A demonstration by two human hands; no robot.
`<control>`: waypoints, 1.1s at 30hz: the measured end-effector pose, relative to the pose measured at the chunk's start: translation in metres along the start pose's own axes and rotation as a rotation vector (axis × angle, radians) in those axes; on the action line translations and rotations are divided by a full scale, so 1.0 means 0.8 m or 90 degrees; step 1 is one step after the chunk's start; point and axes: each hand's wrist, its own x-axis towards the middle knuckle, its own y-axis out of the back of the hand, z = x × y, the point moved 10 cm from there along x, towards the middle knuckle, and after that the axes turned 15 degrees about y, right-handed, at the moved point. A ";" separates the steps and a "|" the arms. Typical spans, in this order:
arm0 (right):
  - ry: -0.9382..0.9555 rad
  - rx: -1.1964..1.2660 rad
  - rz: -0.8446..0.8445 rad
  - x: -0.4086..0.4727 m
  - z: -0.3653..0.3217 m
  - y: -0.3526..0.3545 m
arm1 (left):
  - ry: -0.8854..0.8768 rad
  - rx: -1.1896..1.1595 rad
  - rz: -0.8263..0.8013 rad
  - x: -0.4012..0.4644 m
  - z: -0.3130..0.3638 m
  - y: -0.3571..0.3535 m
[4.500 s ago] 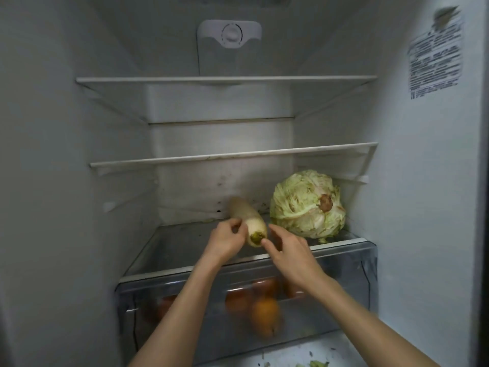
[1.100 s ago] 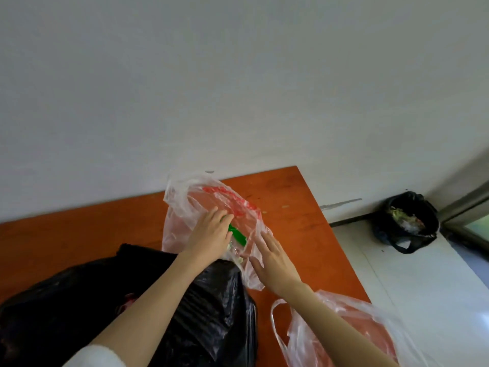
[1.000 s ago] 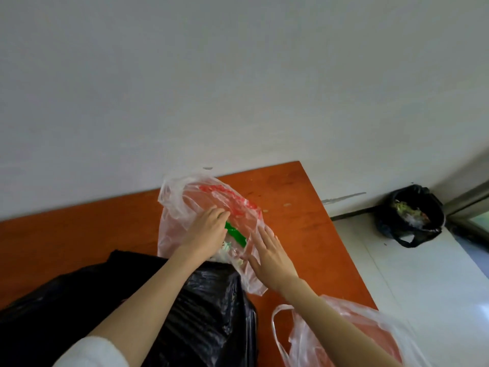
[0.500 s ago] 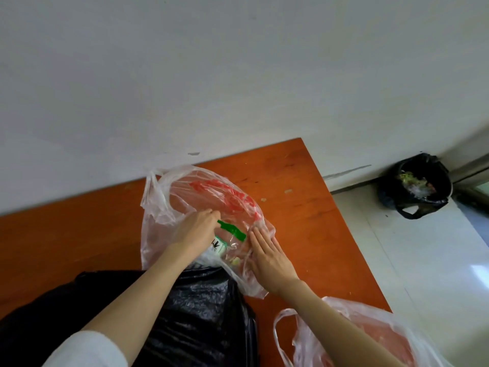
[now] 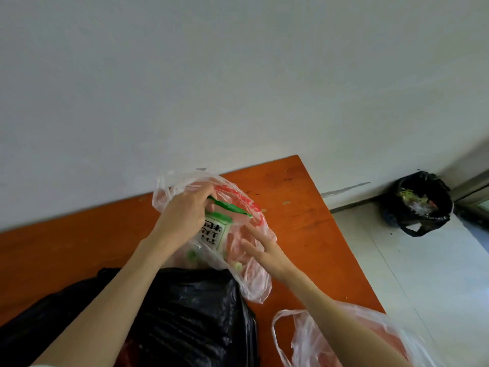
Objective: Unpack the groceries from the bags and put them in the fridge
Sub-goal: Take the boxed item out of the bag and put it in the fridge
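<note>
A clear plastic bag with red print (image 5: pixel 246 205) lies on the orange table (image 5: pixel 304 221) by the wall. My left hand (image 5: pixel 182 221) is inside its mouth and grips a clear packet with a green zip strip and a white label with black characters (image 5: pixel 214 231), lifted partly out of the bag. My right hand (image 5: pixel 262 250) rests with straight fingers on the bag's right side, holding the plastic down. The packet's lower part is hidden in the bag.
A big black plastic bag (image 5: pixel 185 313) lies in front of the clear one. Another clear bag with red print (image 5: pixel 344 340) sits at the table's near right corner. On the white floor to the right stands a black-lined waste bin (image 5: pixel 415 202).
Earlier both hands set a white radish in the fridge beside a cabbage. Since then I stand at the table; my left hand has pulled the green-strip packet up out of the clear bag.
</note>
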 end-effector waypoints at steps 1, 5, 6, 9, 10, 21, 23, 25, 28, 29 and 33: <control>0.039 0.024 0.017 -0.001 -0.023 0.005 | -0.001 -0.027 0.019 -0.005 0.006 0.016; 0.135 0.012 0.100 0.003 -0.081 0.033 | -0.013 -0.204 0.133 -0.028 0.033 0.081; 0.149 -0.014 0.132 0.002 -0.090 0.046 | -0.012 -0.246 0.154 -0.031 0.037 0.094; 0.157 -0.044 0.148 -0.010 -0.106 0.072 | -0.005 -0.351 0.216 -0.041 0.055 0.126; 0.154 -0.042 0.139 -0.018 -0.111 0.076 | -0.002 -0.380 0.223 -0.047 0.062 0.133; 0.157 -0.163 0.320 -0.218 -0.142 0.124 | -0.137 -0.406 0.144 -0.136 0.167 0.125; 0.116 -0.145 0.377 -0.270 -0.125 0.118 | -0.164 -0.381 0.081 -0.165 0.184 0.095; 0.070 -0.116 0.426 -0.324 -0.103 0.105 | -0.201 -0.346 0.027 -0.200 0.197 0.061; 0.021 -0.069 0.493 -0.410 -0.076 0.088 | -0.284 -0.267 -0.015 -0.256 0.220 0.016; 0.002 -0.055 0.517 -0.440 -0.070 0.085 | -0.316 -0.240 -0.024 -0.276 0.231 0.005; -0.058 0.045 0.656 -0.567 -0.049 0.076 | -0.489 -0.099 -0.033 -0.367 0.291 -0.034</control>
